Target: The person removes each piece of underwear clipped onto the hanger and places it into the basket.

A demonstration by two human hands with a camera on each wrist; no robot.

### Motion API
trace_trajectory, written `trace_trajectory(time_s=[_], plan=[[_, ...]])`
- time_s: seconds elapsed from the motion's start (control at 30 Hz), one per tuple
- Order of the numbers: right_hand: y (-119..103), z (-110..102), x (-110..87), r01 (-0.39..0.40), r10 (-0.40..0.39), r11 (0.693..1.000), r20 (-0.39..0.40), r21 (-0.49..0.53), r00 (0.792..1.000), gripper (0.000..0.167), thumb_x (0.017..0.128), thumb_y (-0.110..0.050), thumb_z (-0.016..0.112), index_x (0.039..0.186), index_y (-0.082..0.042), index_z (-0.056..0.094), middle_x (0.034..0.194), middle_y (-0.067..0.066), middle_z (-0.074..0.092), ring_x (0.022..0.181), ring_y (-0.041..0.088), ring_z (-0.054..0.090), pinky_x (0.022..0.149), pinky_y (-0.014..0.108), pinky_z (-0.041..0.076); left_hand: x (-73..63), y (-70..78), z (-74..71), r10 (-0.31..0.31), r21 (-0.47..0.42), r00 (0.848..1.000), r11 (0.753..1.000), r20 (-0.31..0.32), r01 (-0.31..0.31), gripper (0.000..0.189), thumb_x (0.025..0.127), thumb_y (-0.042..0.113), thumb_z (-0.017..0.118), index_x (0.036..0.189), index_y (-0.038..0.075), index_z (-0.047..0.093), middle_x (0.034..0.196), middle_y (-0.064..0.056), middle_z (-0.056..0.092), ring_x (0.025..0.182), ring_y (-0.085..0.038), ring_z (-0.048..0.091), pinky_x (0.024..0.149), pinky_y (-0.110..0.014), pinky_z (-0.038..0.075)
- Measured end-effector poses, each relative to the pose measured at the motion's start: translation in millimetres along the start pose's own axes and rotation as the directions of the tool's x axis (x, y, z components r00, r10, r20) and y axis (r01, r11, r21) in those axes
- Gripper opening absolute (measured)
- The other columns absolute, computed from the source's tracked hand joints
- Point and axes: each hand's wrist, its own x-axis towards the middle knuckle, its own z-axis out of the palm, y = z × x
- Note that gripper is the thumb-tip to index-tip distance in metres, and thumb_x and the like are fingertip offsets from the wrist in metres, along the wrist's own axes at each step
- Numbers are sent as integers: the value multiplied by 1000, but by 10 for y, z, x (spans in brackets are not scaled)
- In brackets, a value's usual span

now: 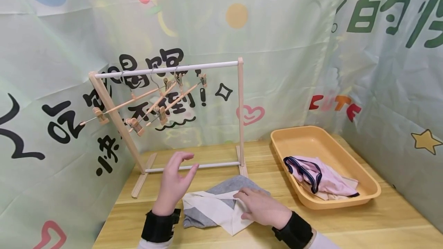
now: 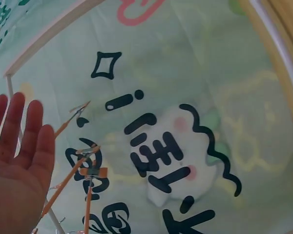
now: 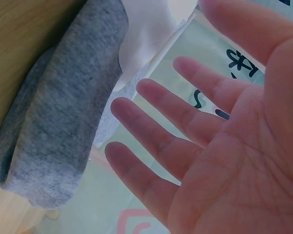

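A crumpled grey and white garment [image 1: 214,206] lies on the table in front of the rack. My right hand [image 1: 261,206] is over its right side, palm down, and in the right wrist view the fingers [image 3: 146,112] are spread beside the grey cloth [image 3: 68,97] with nothing in them. My left hand [image 1: 175,181] is raised at the garment's left, thumb and fingers apart and holding nothing. In the left wrist view the left palm [image 2: 19,180] faces the camera, its fingers straight.
A small wooden rack [image 1: 241,114] with a white top bar [image 1: 207,66] stands behind the garment. Several clip hangers [image 1: 138,97] hang at its left. At right, an orange tray [image 1: 311,135] holds a pink garment with dark trim [image 1: 328,176]. Printed curtains [image 1: 283,68] enclose the table.
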Motion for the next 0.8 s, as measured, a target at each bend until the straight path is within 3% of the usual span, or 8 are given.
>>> trace_trajectory(time_s=[0.2,0.5,0.6,0.7,0.8], plan=[[3,26,14,-6,6,1000,6,-9,1000,55,92,-36,78,140,-19,57,134,1,60,125,24,59,103,53,50,-65,-20,30,-100,38,991,995,91,96,31,92,12,78,121,11,67,118,-3,67,114,-19,63,100,-39,52],[2,58,30,3,-2,1000,12,-2,1000,60,91,-38,78,143,-19,55,141,6,57,128,26,58,102,53,51,-102,-47,72,-212,91,954,976,214,197,26,94,15,76,118,10,68,118,-3,67,112,-21,64,98,-43,54],[7,84,46,22,-22,1000,3,-2,1000,63,90,-40,78,144,-19,53,146,9,55,131,29,57,101,56,51,-114,-64,89,-266,109,929,963,258,246,24,95,16,76,117,12,68,117,-2,68,112,-21,64,98,-44,54],[11,105,62,33,-33,999,3,11,999,67,89,-40,78,146,-18,51,150,12,51,135,32,54,101,60,50,-123,-71,108,-322,129,893,946,313,296,18,97,19,74,114,16,69,116,0,67,114,-21,63,99,-45,53],[14,114,77,18,-19,999,27,45,999,70,90,-41,77,149,-19,48,156,14,46,141,35,49,103,65,47,-128,-74,130,-342,144,870,940,354,311,14,98,20,72,112,18,69,114,1,66,112,-20,63,97,-44,53]])
